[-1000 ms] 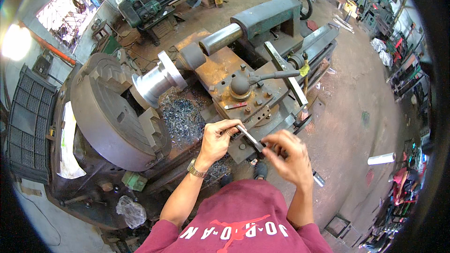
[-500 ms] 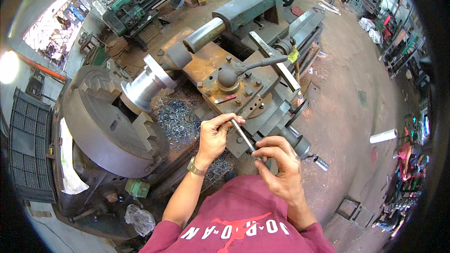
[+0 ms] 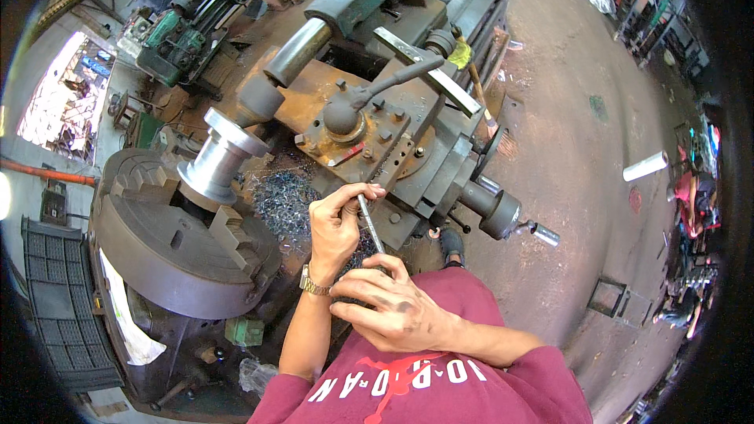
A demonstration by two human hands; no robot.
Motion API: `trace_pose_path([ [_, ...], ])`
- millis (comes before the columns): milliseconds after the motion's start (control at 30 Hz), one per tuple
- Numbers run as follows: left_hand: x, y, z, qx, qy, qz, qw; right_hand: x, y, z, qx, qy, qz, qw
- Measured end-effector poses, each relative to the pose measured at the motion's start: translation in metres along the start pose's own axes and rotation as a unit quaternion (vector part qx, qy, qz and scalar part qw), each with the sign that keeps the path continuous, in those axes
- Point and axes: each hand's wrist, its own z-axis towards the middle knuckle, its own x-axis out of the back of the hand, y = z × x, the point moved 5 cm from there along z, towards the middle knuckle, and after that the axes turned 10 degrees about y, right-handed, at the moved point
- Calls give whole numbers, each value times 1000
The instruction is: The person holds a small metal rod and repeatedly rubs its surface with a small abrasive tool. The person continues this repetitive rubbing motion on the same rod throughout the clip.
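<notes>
My left hand [image 3: 334, 228] pinches the upper end of a slim metal rod [image 3: 371, 224] between thumb and fingers. Its lower end runs into my right hand [image 3: 400, 314], whose curled fingers cover it; dark smudges mark the back of that hand. Both hands are in front of my body, near a lathe's rust-brown tool post [image 3: 343, 122] with its ball-shaped hub and long lever. Left of them, a shiny flanged metal workpiece [image 3: 214, 165] sits between the big lathe chuck [image 3: 177, 267] and the tailstock centre [image 3: 259, 100].
Blue metal shavings [image 3: 283, 204] lie beneath the workpiece. A steel bar [image 3: 428, 71] rests across the lathe near a brush [image 3: 483, 98]. Handwheels and a crank handle [image 3: 543, 234] stick out on the right. A white roll [image 3: 646, 166] lies on the floor.
My right hand has turned and swung left across my body, its back now facing up. The rod stands steeper. The view has shifted, moving the lathe leftward and up in the picture.
</notes>
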Motion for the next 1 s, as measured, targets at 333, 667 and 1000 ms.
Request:
trace_pose_path([
  [333, 0, -8, -3, 20, 14, -33, 999, 21, 31, -16, 166, 197, -127, 958],
  [667, 3, -19, -5, 52, 46, -61, 996, 97, 163, 54, -72, 439, -131, 886],
  [1000, 0, -19, -8, 89, 97, -81, 988, 53, 212, 124, -2, 373, -151, 916],
])
